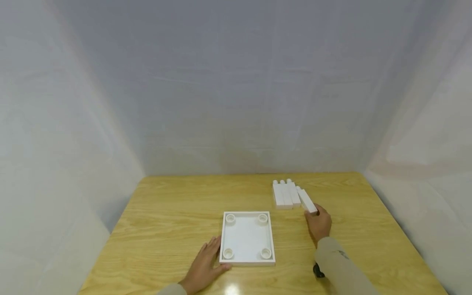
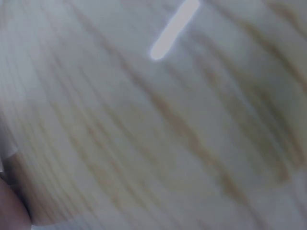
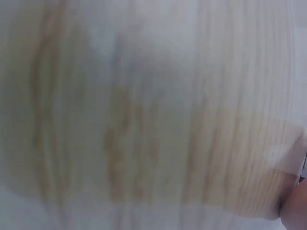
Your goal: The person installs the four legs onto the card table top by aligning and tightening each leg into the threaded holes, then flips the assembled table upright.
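Past my lower-right sleeve (image 1: 342,265), my right grip (image 1: 319,224) pinches one white bar (image 1: 307,200), three others (image 1: 284,195) lie near it, and my outstretched left grip (image 1: 205,264) touches the tray (image 1: 246,239), four sockets (image 1: 262,219) unfilled.

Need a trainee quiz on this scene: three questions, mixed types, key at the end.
1. Count: how many round cups show in the square white tray?
2. Fill in: the person's ____ grip holds the near end of one white bar.
3. Multiple choice: the other three bars lie
a) inside the tray
b) outside it, side by side
c) stacked in a pile on its rim

Key:
1. Four, one at each corner.
2. Right; the right grip is at that end.
3. b
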Demonstrator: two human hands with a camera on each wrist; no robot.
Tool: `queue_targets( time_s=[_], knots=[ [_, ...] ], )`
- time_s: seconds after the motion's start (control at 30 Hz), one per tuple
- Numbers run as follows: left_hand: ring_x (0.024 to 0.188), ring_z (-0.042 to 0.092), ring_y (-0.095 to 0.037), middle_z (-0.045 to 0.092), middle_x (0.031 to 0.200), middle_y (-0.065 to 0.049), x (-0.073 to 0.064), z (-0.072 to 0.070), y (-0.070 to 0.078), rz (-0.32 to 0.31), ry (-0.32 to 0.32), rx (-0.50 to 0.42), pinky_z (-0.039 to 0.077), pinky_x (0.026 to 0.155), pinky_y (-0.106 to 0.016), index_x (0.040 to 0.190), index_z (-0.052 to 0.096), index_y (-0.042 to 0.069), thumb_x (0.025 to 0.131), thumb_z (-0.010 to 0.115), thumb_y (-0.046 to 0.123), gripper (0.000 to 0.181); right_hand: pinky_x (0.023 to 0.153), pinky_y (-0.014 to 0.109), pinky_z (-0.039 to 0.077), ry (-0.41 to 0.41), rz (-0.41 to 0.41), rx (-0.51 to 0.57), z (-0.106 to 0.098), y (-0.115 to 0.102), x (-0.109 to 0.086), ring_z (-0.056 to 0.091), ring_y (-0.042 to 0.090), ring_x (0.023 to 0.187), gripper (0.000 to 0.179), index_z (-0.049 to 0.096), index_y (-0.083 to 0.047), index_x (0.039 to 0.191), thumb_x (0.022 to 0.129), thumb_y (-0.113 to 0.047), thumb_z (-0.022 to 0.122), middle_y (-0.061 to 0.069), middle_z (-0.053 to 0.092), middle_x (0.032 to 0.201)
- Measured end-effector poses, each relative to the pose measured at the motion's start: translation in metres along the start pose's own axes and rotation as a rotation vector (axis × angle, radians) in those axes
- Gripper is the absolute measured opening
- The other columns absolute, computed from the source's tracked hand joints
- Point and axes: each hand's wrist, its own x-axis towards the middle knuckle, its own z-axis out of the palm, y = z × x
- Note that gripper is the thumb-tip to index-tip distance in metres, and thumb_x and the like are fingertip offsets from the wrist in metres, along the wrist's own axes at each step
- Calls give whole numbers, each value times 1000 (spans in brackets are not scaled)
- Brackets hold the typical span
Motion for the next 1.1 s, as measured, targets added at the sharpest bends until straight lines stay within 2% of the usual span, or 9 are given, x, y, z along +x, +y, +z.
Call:
queue_targets(
  time_s=[0.3,0.53,0.67,0.73,0.83,0.97,1.1],
  knots=[
    [139,33,-36,42,148,-12,1,0,-1,-4,-11,8,22,114,-54,145,37,-1,83,64,56,88,86,51,48,-7,108,20,-2,-1,3,59,41,100,40,58,11,122,87,-8,64,31,62,106],
    [139,33,-34,42,148,-12,2,0,-1,-6,-5,19,21,115,-53,145,37,0,83,64,55,88,95,51,46,-31,204,73,-8,-7,4,55,41,111,42,55,11,125,89,-10,63,33,57,120],
    [138,34,-36,43,147,-14,2,1,-1,2,1,15,22,114,-54,144,38,-2,83,64,55,88,95,50,45,-45,243,110,-15,-13,2,53,39,111,45,53,10,127,90,-12,62,32,56,120],
    [137,35,-38,44,146,-15,2,1,-1,7,7,15,23,113,-55,143,39,-3,83,64,55,88,90,44,48,-37,240,111,-18,-15,3,54,35,107,45,54,9,127,90,-14,62,30,58,117],
    [137,35,-38,44,146,-16,3,1,-1,4,4,15,23,113,-56,143,39,-3,83,64,56,88,77,29,50,-11,214,109,-21,-17,5,57,27,95,44,57,8,125,89,-16,64,27,62,109],
    [139,33,-36,42,148,-14,4,0,-2,-13,-10,19,21,115,-55,144,38,-2,83,63,57,88,61,13,46,0,200,160,-25,-23,10,56,12,79,40,61,5,122,89,-16,65,24,64,104],
    [139,32,-35,41,148,-13,5,-1,-3,-19,-11,18,20,115,-55,145,37,0,83,63,58,88,63,8,46,-51,200,236,-30,-34,12,53,0,79,41,58,6,125,90,-14,65,27,61,115]
  ],
)
